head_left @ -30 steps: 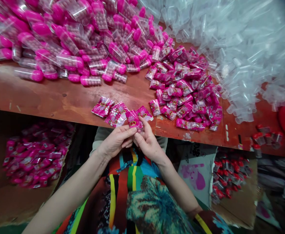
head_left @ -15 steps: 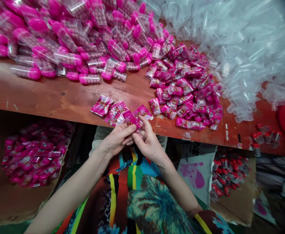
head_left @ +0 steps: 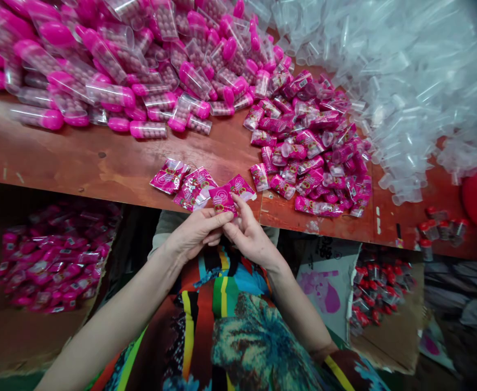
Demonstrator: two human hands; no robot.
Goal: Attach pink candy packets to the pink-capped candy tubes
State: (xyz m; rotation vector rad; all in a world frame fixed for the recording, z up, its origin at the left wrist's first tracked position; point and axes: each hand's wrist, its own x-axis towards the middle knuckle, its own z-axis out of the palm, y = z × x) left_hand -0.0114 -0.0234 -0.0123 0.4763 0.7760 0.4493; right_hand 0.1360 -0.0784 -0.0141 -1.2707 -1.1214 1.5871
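Both hands meet just off the table's front edge around one pink printed wrapper [head_left: 223, 197]. My left hand [head_left: 200, 231] is closed, its thumb pressing on the lower part of the wrapper. My right hand [head_left: 249, 231] pinches the wrapper's right side between thumb and fingers; some fingertips are hidden behind it. Flat on the table edge close by lie more pink wrappers [head_left: 196, 186], a small stack of them [head_left: 170, 176] at the left and another wrapper [head_left: 242, 187] just behind my right fingers.
Pink-capped tubes of small balls [head_left: 112, 95] cover the back left of the wooden table [head_left: 112, 157]. Wrapped tubes [head_left: 309, 141] are heaped right of centre, clear plastic cups [head_left: 385, 98] beyond. Below stand boxes with pink packs [head_left: 55, 260] and red-capped tubes [head_left: 379, 293].
The wrapper between my hands now stands up more and faces me more fully. Both hands stay in nearly the same place. The view has shifted slightly.
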